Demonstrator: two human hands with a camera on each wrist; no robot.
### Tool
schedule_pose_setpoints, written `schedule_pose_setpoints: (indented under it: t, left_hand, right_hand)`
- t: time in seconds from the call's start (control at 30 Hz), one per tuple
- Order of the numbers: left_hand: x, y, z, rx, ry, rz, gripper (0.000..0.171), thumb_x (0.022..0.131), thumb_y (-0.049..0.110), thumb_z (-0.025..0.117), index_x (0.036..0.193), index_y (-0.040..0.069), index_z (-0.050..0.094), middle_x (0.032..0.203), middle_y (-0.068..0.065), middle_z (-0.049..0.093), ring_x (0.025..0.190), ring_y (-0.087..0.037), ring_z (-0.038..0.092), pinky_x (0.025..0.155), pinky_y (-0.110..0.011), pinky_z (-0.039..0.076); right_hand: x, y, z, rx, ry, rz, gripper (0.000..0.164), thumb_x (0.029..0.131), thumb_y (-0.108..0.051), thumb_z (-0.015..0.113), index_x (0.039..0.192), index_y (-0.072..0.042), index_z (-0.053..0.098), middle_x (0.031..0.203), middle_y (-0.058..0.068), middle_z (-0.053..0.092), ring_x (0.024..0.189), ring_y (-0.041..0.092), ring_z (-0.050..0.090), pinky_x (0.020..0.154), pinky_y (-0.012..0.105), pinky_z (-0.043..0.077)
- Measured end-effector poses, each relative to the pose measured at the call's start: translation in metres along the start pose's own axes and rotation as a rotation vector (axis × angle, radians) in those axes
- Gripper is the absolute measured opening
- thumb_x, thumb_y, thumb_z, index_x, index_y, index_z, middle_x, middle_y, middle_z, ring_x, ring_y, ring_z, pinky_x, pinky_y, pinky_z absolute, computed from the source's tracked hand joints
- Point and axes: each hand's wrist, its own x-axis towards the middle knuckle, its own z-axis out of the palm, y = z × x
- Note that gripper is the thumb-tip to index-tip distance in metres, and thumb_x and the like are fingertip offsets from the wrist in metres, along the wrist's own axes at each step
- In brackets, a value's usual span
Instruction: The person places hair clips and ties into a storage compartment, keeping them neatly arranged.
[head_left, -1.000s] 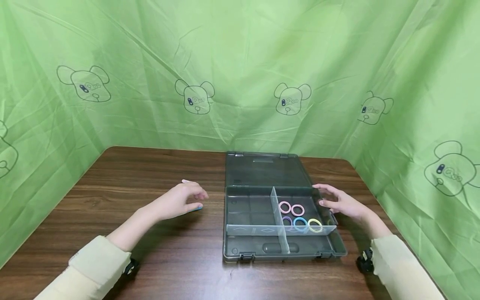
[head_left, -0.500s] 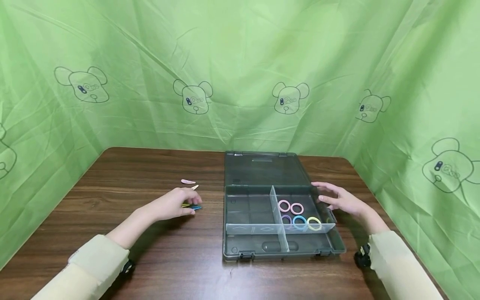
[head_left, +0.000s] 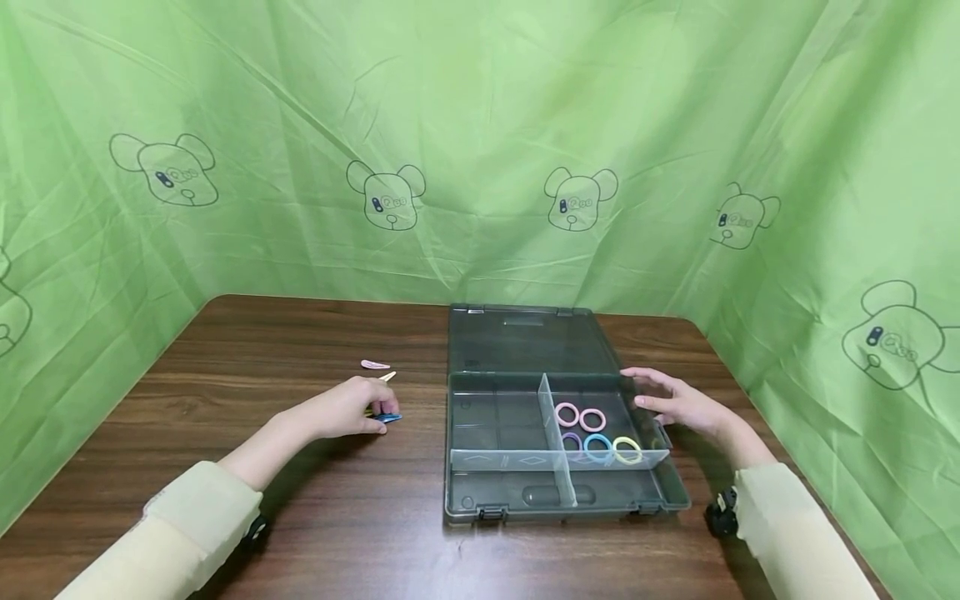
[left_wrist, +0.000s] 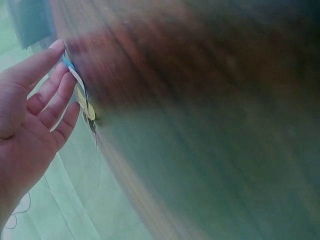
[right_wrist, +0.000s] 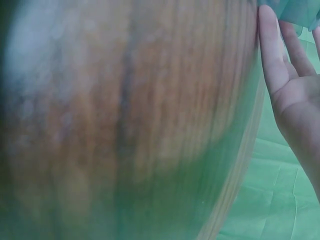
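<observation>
Head view: blue clip on the table, left of the grey box holding five rings; left hand is at the clip, can't tell if it's pinching; right hand, fingers apart, touches the box's edge.

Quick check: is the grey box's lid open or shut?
Open: the lid lies folded back behind the box, and the rings inside show uncovered.
</observation>
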Motion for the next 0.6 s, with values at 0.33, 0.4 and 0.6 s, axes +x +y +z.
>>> schedule_pose_setpoints:
  t: [0.33,0.4,0.6]
  left_hand:
    - [0.0007,0.0026,0.0003,0.011,-0.009,-0.016,0.014,0.075,0.006,0.075,0.083,0.012,0.067,0.083,0.003,0.062,0.072,-0.01,0.058,0.067,-0.024,0.05]
    - [0.0006,0.002,0.0007,0.009,-0.007,-0.016,0.013,0.075,0.006,0.075,0.083,0.012,0.067,0.082,0.004,0.062,0.072,-0.009,0.057,0.066,-0.024,0.05]
    - [0.0018,0.0007,0.0008,0.017,0.0,-0.004,0.013,0.075,0.005,0.075,0.082,0.011,0.067,0.081,0.004,0.062,0.071,-0.008,0.058,0.066,-0.024,0.05]
  right_hand:
    - [0.001,-0.0017,0.0,0.004,-0.007,0.027,0.053,0.096,-0.014,0.052,0.145,-0.017,0.031,0.141,0.019,0.033,0.105,0.023,0.06,0.081,0.046,0.052]
    - [0.0011,-0.002,-0.0005,-0.003,-0.007,0.029,0.053,0.096,-0.015,0.053,0.145,-0.017,0.031,0.141,0.02,0.034,0.105,0.023,0.06,0.081,0.046,0.052]
    - [0.0009,-0.0027,-0.0012,-0.003,-0.003,0.039,0.053,0.096,-0.015,0.053,0.144,-0.018,0.032,0.141,0.019,0.034,0.107,0.024,0.059,0.08,0.047,0.052]
